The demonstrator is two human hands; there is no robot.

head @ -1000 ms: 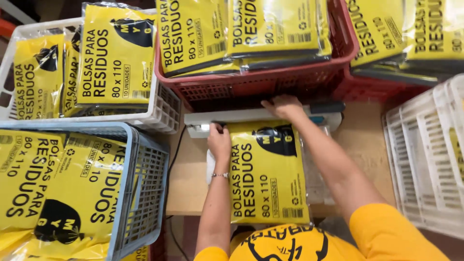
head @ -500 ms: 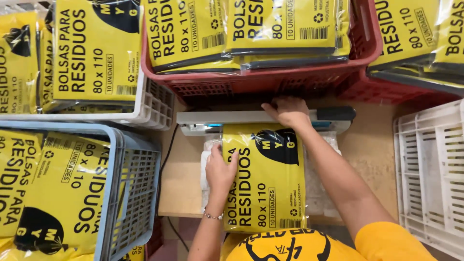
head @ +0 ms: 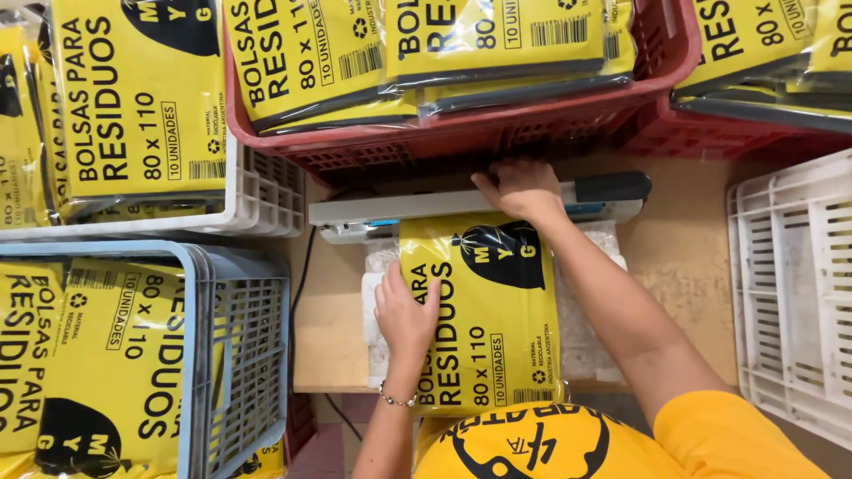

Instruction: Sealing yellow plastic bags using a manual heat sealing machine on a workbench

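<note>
A worker's left hand [head: 404,310] lies flat, fingers spread, on the left edge of a yellow packet of bags [head: 484,315] resting on a wooden table [head: 683,266]. Beyond it, the right hand [head: 519,188] presses palm-down on the grey bar of a heat sealer [head: 426,209] that clamps the packet's top edge. Farther back, a red crate [head: 461,133] and a white crate [head: 266,191] hold similar packets.

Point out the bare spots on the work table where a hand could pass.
Bare table lies between the right arm and the white crate; a narrower strip lies between the blue crate and the yellow packet. Everywhere else is crowded.
</note>
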